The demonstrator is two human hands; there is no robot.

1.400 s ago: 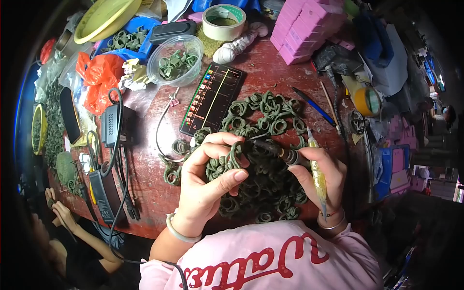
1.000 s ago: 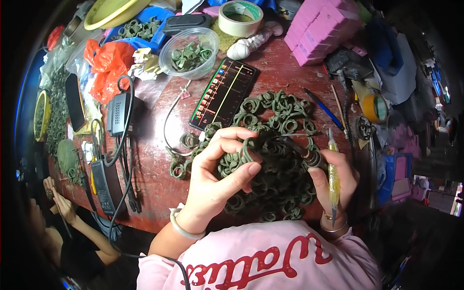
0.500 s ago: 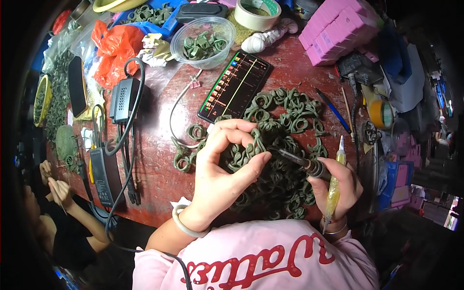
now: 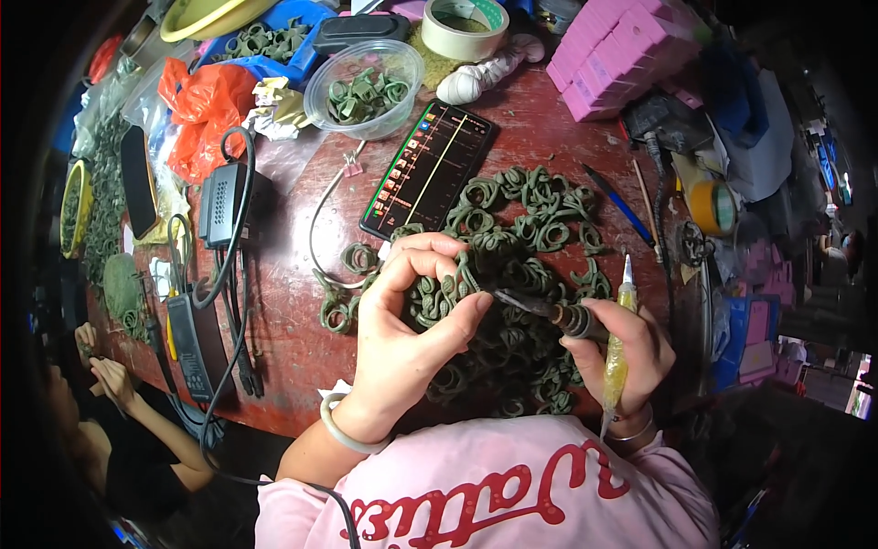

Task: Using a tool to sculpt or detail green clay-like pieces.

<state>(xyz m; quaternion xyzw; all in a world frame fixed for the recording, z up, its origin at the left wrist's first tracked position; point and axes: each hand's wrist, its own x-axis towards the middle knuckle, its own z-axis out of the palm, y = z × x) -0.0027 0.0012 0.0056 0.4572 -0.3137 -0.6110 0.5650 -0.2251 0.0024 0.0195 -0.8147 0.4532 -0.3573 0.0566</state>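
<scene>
Pinched in my left hand (image 4: pixel 399 340) is a dark green looped piece (image 4: pixel 465 273), with several more small curled green pieces inside the curled fingers. My right hand (image 4: pixel 620 352) grips a dark heated-tip pen tool (image 4: pixel 571 318), its metal tip at the piece in my left hand; a yellow-wrapped pointed tool (image 4: pixel 620 357) also sits between those fingers. A heap of green ring-like pieces (image 4: pixel 540 206) lies under and around both hands, partly in shadow. Beyond it is a black phone (image 4: pixel 428 169) with its screen lit.
A clear tub (image 4: pixel 361 105) and blue tray (image 4: pixel 288 64) hold green pieces. Pink blocks (image 4: pixel 617 59), a tape roll (image 4: pixel 466 41), a pen (image 4: pixel 622 210), an orange bag (image 4: pixel 201 119) and a corded black box (image 4: pixel 229 206) crowd the red table (image 4: pixel 302 403). A co-worker's hands (image 4: pixel 114 384) are at left.
The tool tip in my right hand has moved left and down, closer to the piece in my left hand. The whole view has shifted slightly; both hands keep hold.
</scene>
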